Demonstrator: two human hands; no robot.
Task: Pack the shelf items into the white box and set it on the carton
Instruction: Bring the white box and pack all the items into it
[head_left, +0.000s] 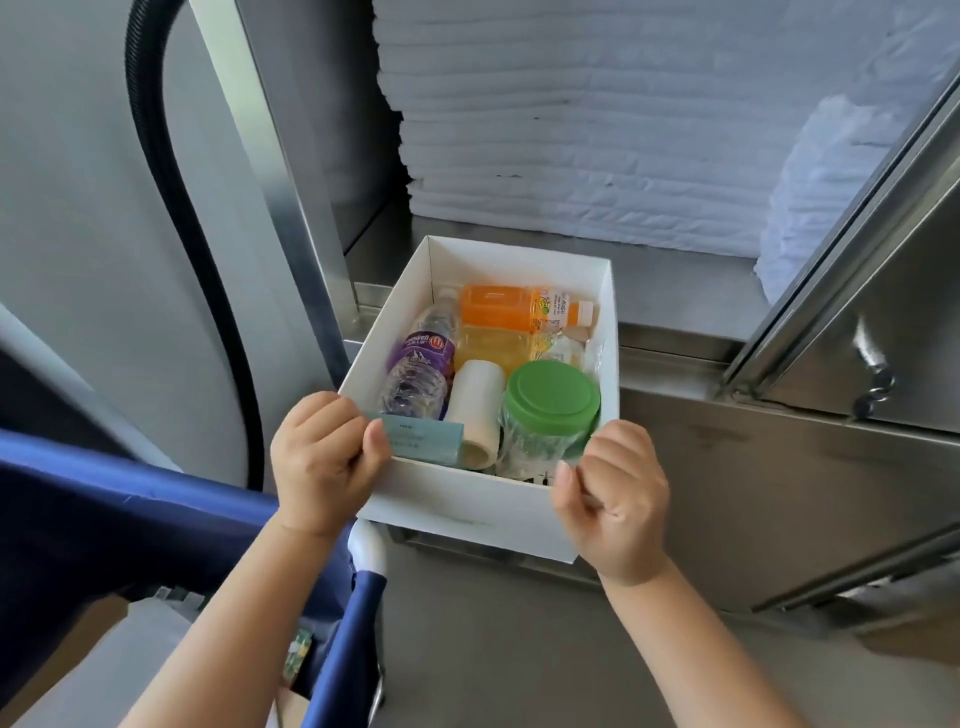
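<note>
One steel shelf (675, 291), spanning the far half of the scene. On its far part, one tall stack of folded white towels (597, 130); at the far right, just beside the stack, one white plastic-wrapped bundle (821, 208). At the left, one black hose (156, 171), curving down along the grey wall. At the near left, one stretch of blue fabric (104, 509) on a white frame.

In the middle, one white box (467, 509), open-topped, far end over the shelf, near end jutting past the shelf's near edge; resting or lifted, cannot tell.

Two hands, both on the box. Left hand (322, 457): fingers curled over the near left corner, thumb pressing one pale blue card (426, 439) against the inside of the near wall. Right hand (615, 499): fingers curled around the near right corner, thumb against the near wall.

Inside the box, three bottles, all lying down: one water bottle (421, 364) with a purple label along the left wall, one orange drink bottle (509, 306) across the far end, one yellow drink bottle (493, 345) just nearer, touching it. At the near right, one upright clear jar (550, 410) with a green lid. Between jar and water bottle, one white roll (475, 405). At the right wall, one small clear-wrapped packet (569, 351), contents unclear.
</note>
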